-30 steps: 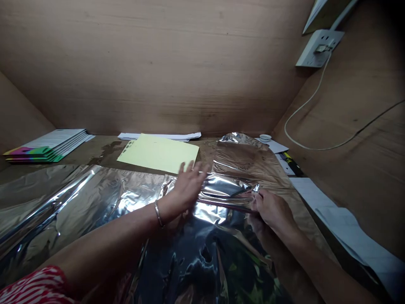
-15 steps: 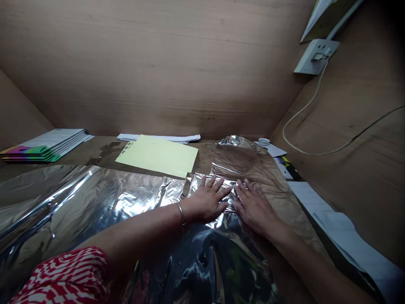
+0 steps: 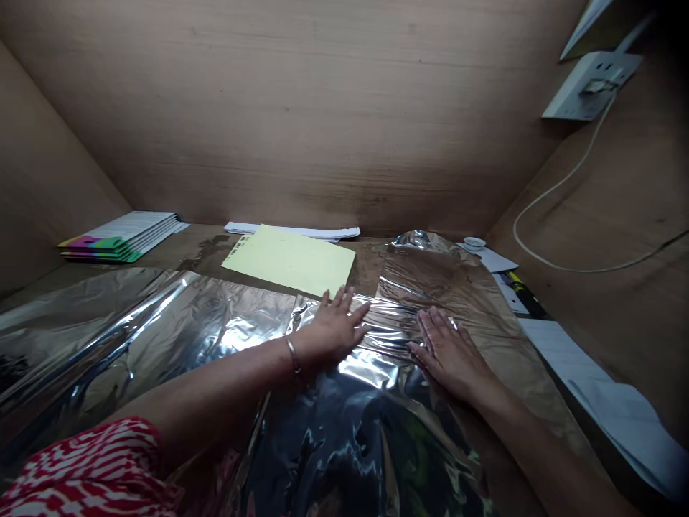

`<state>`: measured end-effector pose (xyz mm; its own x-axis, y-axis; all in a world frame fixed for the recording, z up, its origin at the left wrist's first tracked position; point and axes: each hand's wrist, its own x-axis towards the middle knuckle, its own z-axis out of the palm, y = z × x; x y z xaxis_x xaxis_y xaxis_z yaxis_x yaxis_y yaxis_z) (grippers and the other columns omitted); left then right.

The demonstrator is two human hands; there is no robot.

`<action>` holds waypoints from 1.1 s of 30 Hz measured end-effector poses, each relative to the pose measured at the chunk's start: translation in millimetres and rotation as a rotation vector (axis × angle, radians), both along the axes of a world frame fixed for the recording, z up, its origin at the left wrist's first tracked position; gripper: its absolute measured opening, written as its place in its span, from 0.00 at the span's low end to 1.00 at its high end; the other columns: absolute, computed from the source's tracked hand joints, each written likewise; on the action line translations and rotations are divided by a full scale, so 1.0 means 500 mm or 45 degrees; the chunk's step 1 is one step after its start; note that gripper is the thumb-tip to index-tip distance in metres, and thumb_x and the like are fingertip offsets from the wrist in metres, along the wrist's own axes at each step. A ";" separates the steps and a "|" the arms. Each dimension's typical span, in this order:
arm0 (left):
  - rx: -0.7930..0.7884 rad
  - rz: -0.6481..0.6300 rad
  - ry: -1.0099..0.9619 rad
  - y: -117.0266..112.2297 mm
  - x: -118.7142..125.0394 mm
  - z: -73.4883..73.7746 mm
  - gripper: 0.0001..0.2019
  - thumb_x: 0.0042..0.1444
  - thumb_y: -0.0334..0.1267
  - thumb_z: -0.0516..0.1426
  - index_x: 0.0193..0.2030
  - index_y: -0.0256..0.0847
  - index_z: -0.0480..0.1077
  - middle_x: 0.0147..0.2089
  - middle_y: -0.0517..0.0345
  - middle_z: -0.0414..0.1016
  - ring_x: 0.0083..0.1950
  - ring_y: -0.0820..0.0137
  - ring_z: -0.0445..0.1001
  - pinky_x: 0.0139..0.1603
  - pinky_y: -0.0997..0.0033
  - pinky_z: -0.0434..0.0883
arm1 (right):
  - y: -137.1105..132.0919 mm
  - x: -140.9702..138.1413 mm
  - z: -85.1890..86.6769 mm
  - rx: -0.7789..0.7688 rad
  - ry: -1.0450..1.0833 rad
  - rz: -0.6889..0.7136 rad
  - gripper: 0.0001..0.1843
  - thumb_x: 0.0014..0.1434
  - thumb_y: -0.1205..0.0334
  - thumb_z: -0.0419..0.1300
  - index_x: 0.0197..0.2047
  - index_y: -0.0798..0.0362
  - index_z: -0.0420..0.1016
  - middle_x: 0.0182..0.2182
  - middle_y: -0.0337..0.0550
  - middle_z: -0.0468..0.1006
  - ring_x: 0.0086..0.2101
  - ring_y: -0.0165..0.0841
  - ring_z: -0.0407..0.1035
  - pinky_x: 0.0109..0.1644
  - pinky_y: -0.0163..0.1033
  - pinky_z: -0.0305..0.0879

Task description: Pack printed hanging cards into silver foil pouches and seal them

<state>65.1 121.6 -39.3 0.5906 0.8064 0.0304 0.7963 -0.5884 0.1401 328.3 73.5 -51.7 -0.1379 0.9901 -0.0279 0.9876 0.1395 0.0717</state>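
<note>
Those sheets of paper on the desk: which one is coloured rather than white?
The pale yellow sheet, lying flat just beyond the silver foil and the left hand. The papers behind it are white.

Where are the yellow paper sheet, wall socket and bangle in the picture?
yellow paper sheet (image 3: pixel 291 260): head view, its middle
wall socket (image 3: pixel 573 100): head view, its faceplate
bangle (image 3: pixel 292 354): head view, its front curve
</note>
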 end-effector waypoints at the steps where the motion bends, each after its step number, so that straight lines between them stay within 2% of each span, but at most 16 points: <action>1: 0.015 0.062 0.024 0.000 -0.025 0.008 0.27 0.67 0.50 0.43 0.70 0.45 0.54 0.74 0.43 0.44 0.73 0.46 0.42 0.68 0.38 0.42 | 0.000 0.005 -0.008 0.019 0.008 -0.009 0.42 0.66 0.39 0.40 0.72 0.61 0.46 0.70 0.57 0.43 0.68 0.45 0.37 0.68 0.58 0.44; 4: -0.010 0.292 0.025 -0.006 -0.091 0.042 0.24 0.65 0.40 0.49 0.66 0.41 0.60 0.68 0.39 0.58 0.68 0.48 0.56 0.65 0.45 0.53 | 0.001 0.013 -0.023 0.062 0.015 -0.006 0.41 0.66 0.40 0.40 0.71 0.62 0.47 0.70 0.56 0.43 0.68 0.45 0.37 0.68 0.58 0.45; 6: -0.097 0.417 -0.007 -0.007 -0.110 0.070 0.21 0.63 0.39 0.50 0.62 0.38 0.65 0.57 0.39 0.71 0.59 0.52 0.68 0.58 0.54 0.64 | 0.001 0.012 -0.023 0.058 0.014 -0.012 0.41 0.66 0.40 0.41 0.71 0.61 0.47 0.70 0.56 0.43 0.68 0.45 0.38 0.68 0.59 0.45; 8: -0.183 0.495 -0.025 -0.001 -0.107 0.097 0.19 0.63 0.43 0.51 0.56 0.37 0.69 0.48 0.42 0.77 0.50 0.56 0.74 0.50 0.60 0.69 | 0.001 0.009 -0.018 0.029 0.013 -0.023 0.41 0.66 0.41 0.40 0.71 0.62 0.47 0.70 0.56 0.43 0.68 0.45 0.37 0.68 0.59 0.45; 11: -0.296 0.553 -0.042 0.022 -0.078 0.128 0.21 0.58 0.51 0.56 0.46 0.35 0.75 0.44 0.41 0.78 0.49 0.54 0.75 0.48 0.61 0.69 | 0.001 0.007 -0.011 -0.017 0.015 -0.034 0.41 0.66 0.40 0.39 0.71 0.63 0.46 0.70 0.56 0.42 0.68 0.45 0.36 0.68 0.58 0.45; 13: -0.434 0.560 -0.072 0.042 -0.058 0.138 0.20 0.52 0.53 0.61 0.37 0.34 0.76 0.39 0.42 0.79 0.46 0.54 0.76 0.46 0.63 0.70 | 0.001 0.007 -0.010 -0.026 0.015 -0.041 0.42 0.66 0.39 0.39 0.71 0.63 0.46 0.71 0.56 0.42 0.69 0.44 0.36 0.68 0.57 0.45; 16: -0.692 0.573 -0.169 0.065 -0.042 0.135 0.18 0.45 0.51 0.66 0.28 0.34 0.76 0.29 0.49 0.78 0.34 0.61 0.77 0.36 0.69 0.70 | 0.002 0.007 -0.012 -0.023 0.010 -0.058 0.42 0.65 0.39 0.38 0.72 0.62 0.44 0.71 0.55 0.41 0.69 0.44 0.36 0.68 0.57 0.44; 18: -0.805 0.617 -0.273 0.070 -0.038 0.127 0.17 0.44 0.48 0.67 0.26 0.34 0.75 0.27 0.52 0.77 0.30 0.64 0.76 0.32 0.71 0.69 | 0.002 0.007 -0.012 -0.020 0.005 -0.059 0.42 0.65 0.40 0.38 0.72 0.62 0.45 0.71 0.55 0.41 0.69 0.44 0.36 0.68 0.57 0.45; 21: -0.896 0.681 -0.476 0.058 -0.033 0.110 0.14 0.49 0.45 0.65 0.31 0.33 0.74 0.29 0.54 0.77 0.29 0.69 0.75 0.29 0.75 0.70 | 0.001 0.006 -0.011 -0.005 0.004 -0.041 0.41 0.66 0.41 0.39 0.71 0.63 0.47 0.70 0.56 0.43 0.68 0.44 0.37 0.68 0.57 0.46; 25: -0.988 0.662 -0.701 0.024 -0.020 0.086 0.07 0.57 0.37 0.59 0.33 0.34 0.72 0.30 0.53 0.78 0.28 0.70 0.77 0.28 0.75 0.73 | 0.002 0.004 -0.013 -0.012 0.028 -0.050 0.41 0.65 0.41 0.39 0.71 0.63 0.47 0.70 0.56 0.43 0.68 0.44 0.37 0.68 0.57 0.45; 28: -0.924 0.596 -0.865 -0.001 -0.009 0.101 0.06 0.60 0.34 0.55 0.41 0.35 0.71 0.35 0.52 0.79 0.32 0.69 0.79 0.32 0.74 0.75 | 0.003 0.001 -0.007 0.011 0.102 -0.062 0.42 0.64 0.41 0.40 0.71 0.63 0.48 0.70 0.56 0.43 0.68 0.46 0.38 0.68 0.58 0.44; 30: -0.787 0.528 -1.006 -0.026 -0.010 0.141 0.09 0.63 0.34 0.53 0.49 0.38 0.68 0.44 0.53 0.78 0.41 0.70 0.79 0.40 0.73 0.76 | -0.005 -0.001 0.009 0.147 0.222 -0.010 0.42 0.63 0.40 0.40 0.70 0.62 0.50 0.71 0.56 0.43 0.68 0.47 0.36 0.68 0.59 0.41; 32: -0.506 0.301 -1.081 -0.068 -0.018 0.196 0.10 0.65 0.34 0.51 0.52 0.41 0.66 0.51 0.55 0.76 0.50 0.70 0.76 0.49 0.72 0.73 | -0.026 -0.004 0.034 0.327 0.460 -0.015 0.40 0.64 0.40 0.38 0.69 0.61 0.53 0.70 0.55 0.45 0.68 0.48 0.37 0.69 0.59 0.39; 33: -0.282 0.092 -1.046 -0.096 -0.024 0.223 0.10 0.66 0.34 0.50 0.51 0.42 0.67 0.53 0.54 0.75 0.52 0.69 0.75 0.52 0.70 0.73 | -0.042 -0.007 0.047 0.359 0.603 -0.047 0.40 0.65 0.40 0.36 0.69 0.60 0.54 0.70 0.55 0.49 0.68 0.49 0.40 0.68 0.59 0.42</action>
